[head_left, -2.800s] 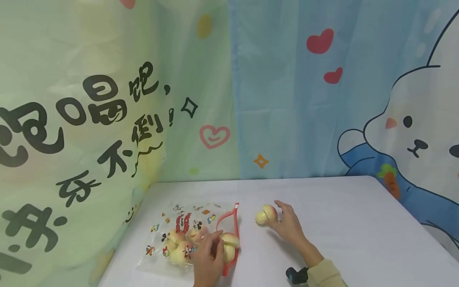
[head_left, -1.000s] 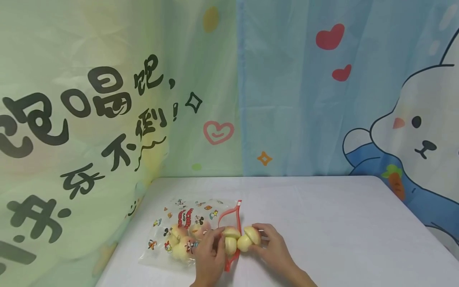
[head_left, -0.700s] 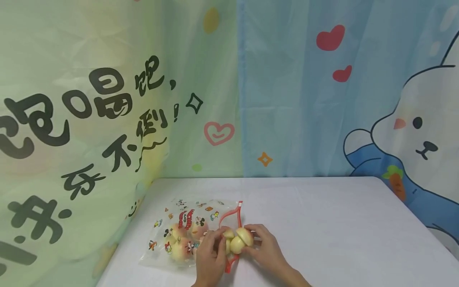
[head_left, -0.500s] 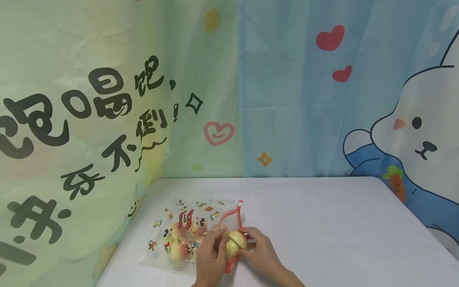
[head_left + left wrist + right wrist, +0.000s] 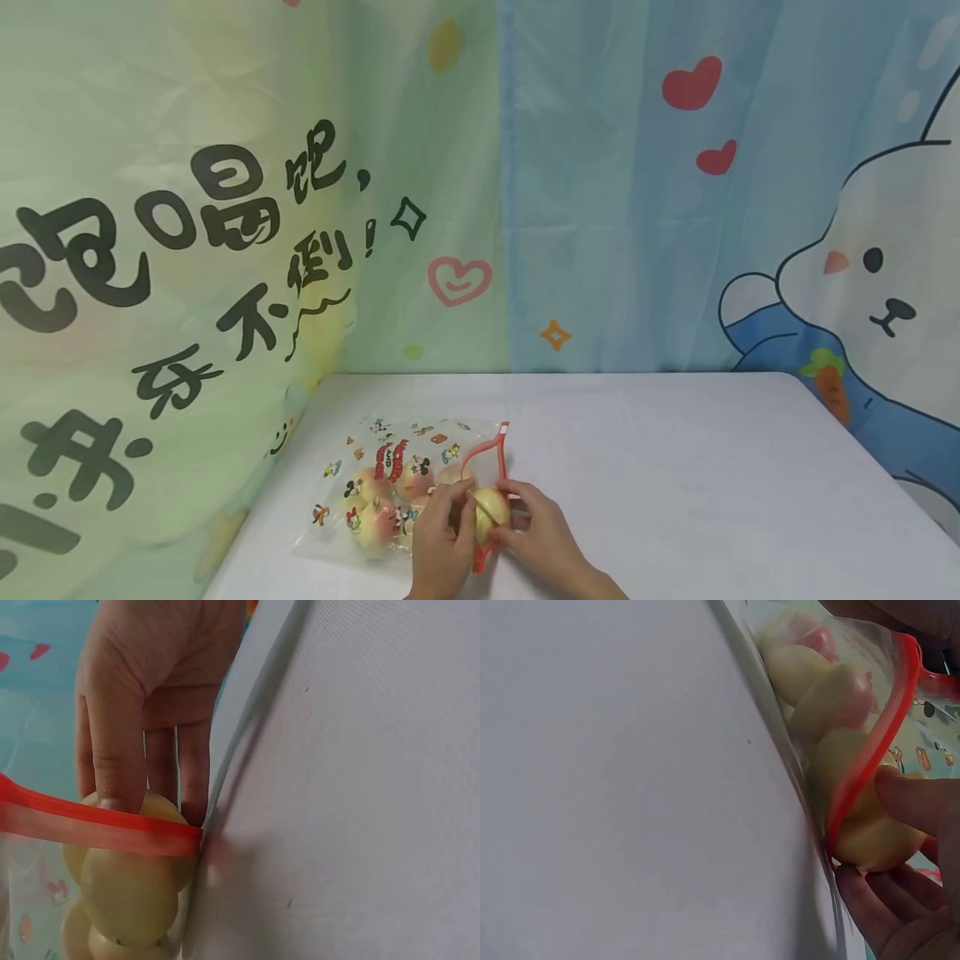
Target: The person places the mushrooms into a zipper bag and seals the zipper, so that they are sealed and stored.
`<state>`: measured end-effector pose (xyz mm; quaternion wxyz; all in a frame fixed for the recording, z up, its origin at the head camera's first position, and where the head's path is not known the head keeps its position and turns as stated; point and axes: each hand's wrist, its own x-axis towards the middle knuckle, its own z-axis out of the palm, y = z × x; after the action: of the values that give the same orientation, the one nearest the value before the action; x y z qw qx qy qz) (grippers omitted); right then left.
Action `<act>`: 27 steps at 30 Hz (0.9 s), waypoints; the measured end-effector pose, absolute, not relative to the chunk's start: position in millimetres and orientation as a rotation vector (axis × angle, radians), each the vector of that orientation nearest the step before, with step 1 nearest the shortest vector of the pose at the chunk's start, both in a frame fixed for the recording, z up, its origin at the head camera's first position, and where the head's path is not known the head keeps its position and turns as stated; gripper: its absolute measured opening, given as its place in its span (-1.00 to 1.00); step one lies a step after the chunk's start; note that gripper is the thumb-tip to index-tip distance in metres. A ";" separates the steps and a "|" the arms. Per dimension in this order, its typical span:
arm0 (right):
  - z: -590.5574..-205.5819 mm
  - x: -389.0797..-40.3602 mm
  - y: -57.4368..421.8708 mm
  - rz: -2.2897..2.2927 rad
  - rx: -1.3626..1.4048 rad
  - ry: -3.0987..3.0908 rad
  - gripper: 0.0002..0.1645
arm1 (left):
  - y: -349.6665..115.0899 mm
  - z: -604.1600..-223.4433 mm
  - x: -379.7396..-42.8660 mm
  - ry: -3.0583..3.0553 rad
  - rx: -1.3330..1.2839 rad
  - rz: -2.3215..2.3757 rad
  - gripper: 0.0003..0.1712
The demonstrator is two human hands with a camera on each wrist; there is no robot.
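My right hand (image 5: pixel 543 533) grips a yellow mushroom-shaped toy (image 5: pixel 491 510) with a rounded cap, held at the mouth of the bag. In the right wrist view, its thumb and fingers clasp this toy (image 5: pixel 877 838) as it lies partly inside the red edge. My left hand (image 5: pixel 444 533) pinches the upper rim of the clear zip bag (image 5: pixel 330 492), keeping the mouth spread. Several pink-and-yellow toys (image 5: pixel 375 523) lie inside the bag. In the left wrist view, the right hand (image 5: pixel 142 712) shows beyond the red zip strip (image 5: pixel 97 825).
The bag lies on a white-covered table (image 5: pixel 675 483), its red-edged opening facing right. A printed curtain (image 5: pixel 585 183) with hearts and a large rabbit hangs behind the table.
My right hand took up the loose toy on the table and brought it leftward to the bag mouth. The toy formerly at the mouth has slid deeper inside. My left hand has barely moved.
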<state>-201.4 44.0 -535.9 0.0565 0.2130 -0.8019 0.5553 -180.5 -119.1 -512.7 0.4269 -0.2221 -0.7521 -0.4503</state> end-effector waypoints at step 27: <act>-505.5 -309.7 54.1 1.761 0.050 -2.763 -0.52 | -115.6 -515.9 -167.9 -2.249 -0.499 -0.773 -0.62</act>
<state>-309.7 54.1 -505.5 -0.0677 0.0153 -0.8413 0.5361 -167.9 -115.6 -515.9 0.3482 -0.1926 -0.8676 -0.2981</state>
